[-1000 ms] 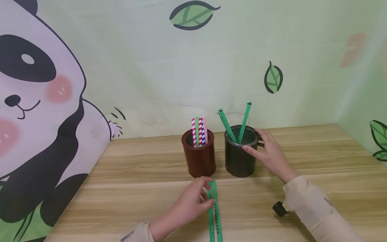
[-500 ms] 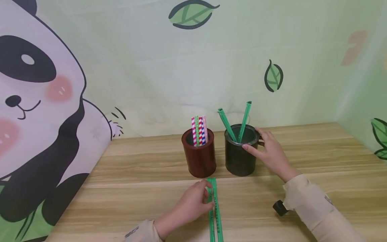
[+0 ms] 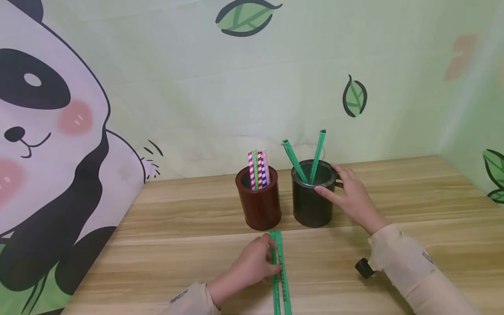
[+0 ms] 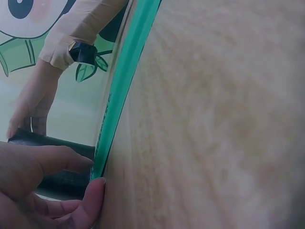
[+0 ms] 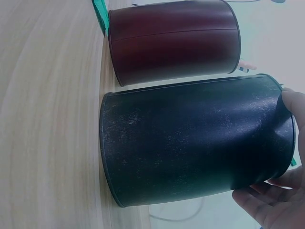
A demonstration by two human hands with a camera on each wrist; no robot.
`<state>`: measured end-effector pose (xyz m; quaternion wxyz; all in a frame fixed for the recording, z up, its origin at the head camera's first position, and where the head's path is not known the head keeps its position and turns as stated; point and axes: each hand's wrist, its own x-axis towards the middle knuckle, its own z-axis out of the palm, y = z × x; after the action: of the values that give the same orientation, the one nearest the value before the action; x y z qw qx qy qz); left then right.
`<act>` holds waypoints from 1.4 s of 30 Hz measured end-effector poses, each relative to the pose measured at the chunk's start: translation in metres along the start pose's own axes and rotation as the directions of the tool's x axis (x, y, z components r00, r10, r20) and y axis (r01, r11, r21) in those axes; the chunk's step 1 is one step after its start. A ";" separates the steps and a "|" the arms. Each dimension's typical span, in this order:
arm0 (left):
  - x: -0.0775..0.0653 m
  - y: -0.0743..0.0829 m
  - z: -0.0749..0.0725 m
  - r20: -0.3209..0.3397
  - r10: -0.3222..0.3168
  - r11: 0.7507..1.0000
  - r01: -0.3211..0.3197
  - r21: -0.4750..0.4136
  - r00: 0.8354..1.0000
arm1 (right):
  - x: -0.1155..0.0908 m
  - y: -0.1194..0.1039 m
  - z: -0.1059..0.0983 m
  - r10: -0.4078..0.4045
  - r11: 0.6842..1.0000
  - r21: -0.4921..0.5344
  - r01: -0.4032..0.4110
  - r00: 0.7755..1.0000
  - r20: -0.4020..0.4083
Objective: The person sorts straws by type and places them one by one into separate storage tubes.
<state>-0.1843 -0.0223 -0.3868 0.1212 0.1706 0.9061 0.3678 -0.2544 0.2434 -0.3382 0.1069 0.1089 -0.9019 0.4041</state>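
Two long green straws [image 3: 284,280] with dark printing lie side by side on the table. My left hand [image 3: 252,260] has its curled index finger and thumb at them; in the left wrist view a green straw [image 4: 121,81] runs down to between the fingertips. My right hand [image 3: 354,199] grips the rim of a black cup [image 3: 313,205], thumb on the near side, fingers round the far side. Two green straws [image 3: 318,153] lean apart in that cup. The cup [image 5: 195,143] stands upright on the table, its wall facing the right wrist camera.
A dark red cup [image 3: 260,210] with several patterned paper straws [image 3: 257,168] stands just left of the black cup. A small black block-like piece [image 3: 364,268] shows at the right sleeve. Behind the wooden table [image 3: 177,205] hangs a panda-printed backdrop [image 3: 197,87].
My left hand has shifted slightly right and down along the straws, its thumb now over the right one. My right hand keeps its hold on the cup. The head view has shifted slightly.
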 end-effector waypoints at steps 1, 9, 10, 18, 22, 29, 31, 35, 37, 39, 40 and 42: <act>0.000 0.000 0.000 0.000 -0.001 1.000 0.001 -0.002 1.000 | 0.000 0.000 0.000 -0.001 1.000 0.000 0.001 1.000 0.001; 0.000 0.001 0.001 -0.003 -0.013 0.999 0.013 0.045 1.000 | -0.001 -0.002 0.000 0.006 1.000 0.002 -0.006 1.000 0.003; 0.000 0.002 0.001 -0.001 -0.020 0.999 0.020 0.047 1.000 | -0.001 -0.002 0.000 0.006 1.000 0.003 -0.006 1.000 0.003; -0.001 0.004 0.000 0.010 -0.047 0.998 0.047 0.036 0.999 | -0.001 -0.002 0.000 0.010 1.000 -0.009 -0.010 1.000 0.002; -0.002 0.005 -0.001 0.003 -0.040 0.998 0.040 0.041 0.999 | -0.001 -0.003 0.000 0.008 1.000 -0.011 -0.008 1.000 0.004; -0.001 0.004 -0.001 -0.006 -0.049 0.998 0.049 0.035 0.999 | -0.001 -0.002 0.000 0.002 1.000 0.000 -0.002 1.000 0.001; -0.001 0.003 -0.001 -0.012 -0.043 0.998 0.044 0.036 0.999 | -0.001 -0.001 0.000 0.001 1.000 0.005 -0.001 1.000 0.000; -0.001 0.001 0.000 -0.016 -0.026 0.999 0.026 0.030 1.000 | -0.001 0.000 0.000 -0.003 1.000 0.004 0.003 1.000 0.000; -0.001 0.001 -0.001 -0.010 -0.024 1.000 0.024 0.007 1.000 | -0.001 0.000 0.001 -0.005 1.000 -0.002 0.005 1.000 0.000; -0.001 0.000 -0.002 -0.009 -0.015 1.000 0.015 -0.015 1.000 | -0.001 0.000 0.000 -0.007 1.000 -0.005 0.007 1.000 -0.001; -0.001 0.000 -0.002 -0.012 -0.010 1.000 0.010 -0.029 1.000 | -0.001 0.000 0.000 -0.010 1.000 -0.003 0.010 1.000 -0.002; -0.001 -0.001 -0.004 -0.025 0.012 0.999 -0.013 -0.036 1.000 | -0.001 -0.001 0.000 -0.012 1.000 0.001 0.012 1.000 -0.003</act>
<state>-0.1846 -0.0257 -0.3848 0.1109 0.1694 0.8996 0.3869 -0.2536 0.2428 -0.3380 0.1107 0.1139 -0.9007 0.4043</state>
